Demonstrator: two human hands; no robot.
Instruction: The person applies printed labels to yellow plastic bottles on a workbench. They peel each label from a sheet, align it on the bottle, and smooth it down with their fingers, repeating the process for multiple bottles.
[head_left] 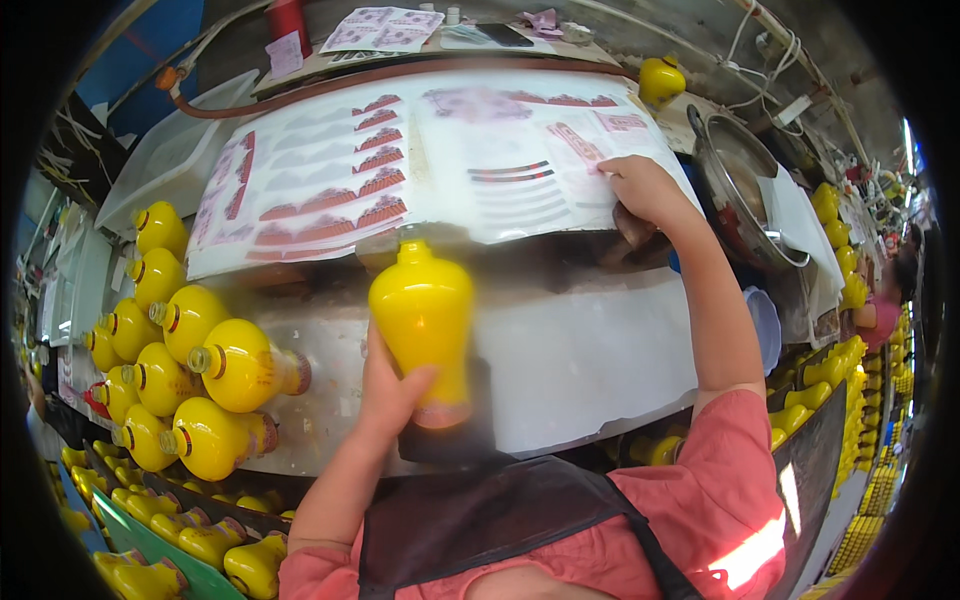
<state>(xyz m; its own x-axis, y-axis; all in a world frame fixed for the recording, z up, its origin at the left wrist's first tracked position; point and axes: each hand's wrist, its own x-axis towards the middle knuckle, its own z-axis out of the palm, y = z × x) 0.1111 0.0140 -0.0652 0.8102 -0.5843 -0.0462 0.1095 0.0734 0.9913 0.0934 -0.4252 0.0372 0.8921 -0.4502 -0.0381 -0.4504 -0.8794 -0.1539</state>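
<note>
Nearest to us there's our black apron (480, 525) over a pink shirt (700, 480), with a bunch of yellow bottles packed along a green divider (165, 540) down at the near left. Just past the apron, in the middle, our left hand (388, 395) has a glossy yellow bottle (420, 310) gripped low down: fingers around its left side, thumb across the front. The bottle's neck is on the far side and its base, with some pinkish print, is on the near side; we can't tell if the base touches anything. Off to the left there's a cluster of matching bottles (240, 365), necks toward the left, and to the right some bare pale work surface (590, 360). Beyond that is a big white sheet (440, 200) covered in reddish decals, several in a column on its left half. Our right hand (648, 190) is over its right side, thumb and forefinger close together at the near end of a reddish strip (575, 145), though we honestly can't tell if they're pinching it or only touching. A round metal pan (735, 165) is to the right, a brown hose (400, 73) runs along the sheet's far edge, and way at the back there are printed papers (380, 28) and a dark phone (503, 36).
</note>
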